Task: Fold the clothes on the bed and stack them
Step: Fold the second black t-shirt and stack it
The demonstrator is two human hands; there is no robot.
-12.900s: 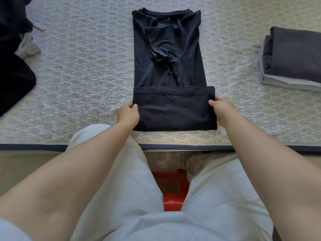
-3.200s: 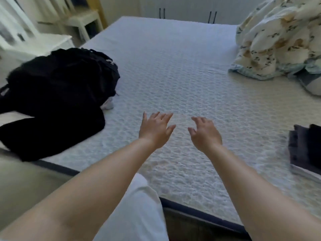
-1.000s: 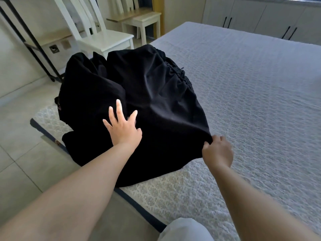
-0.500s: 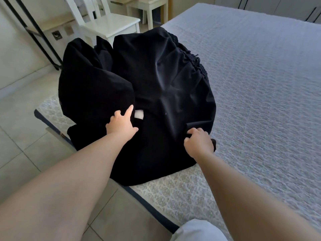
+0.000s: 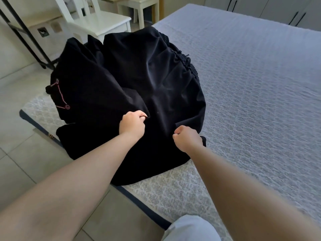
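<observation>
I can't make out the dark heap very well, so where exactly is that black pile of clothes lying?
The black pile of clothes lies on the near left corner of the bed, just in front of the white chair, with both hands gripping its near edge.

pale floor tiles [image 5: 20,153] covered the near left. a white chair [image 5: 97,21] stood at the far left beside a white side table [image 5: 139,4], with a black metal frame [image 5: 26,39] against the cream wall [image 5: 10,54]. pale cupboard doors [image 5: 271,7] with dark handles lined the far right.

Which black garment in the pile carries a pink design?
The left-hand black garment, nearest the white chair; the black garment with the gathered waistband is plain.
</observation>
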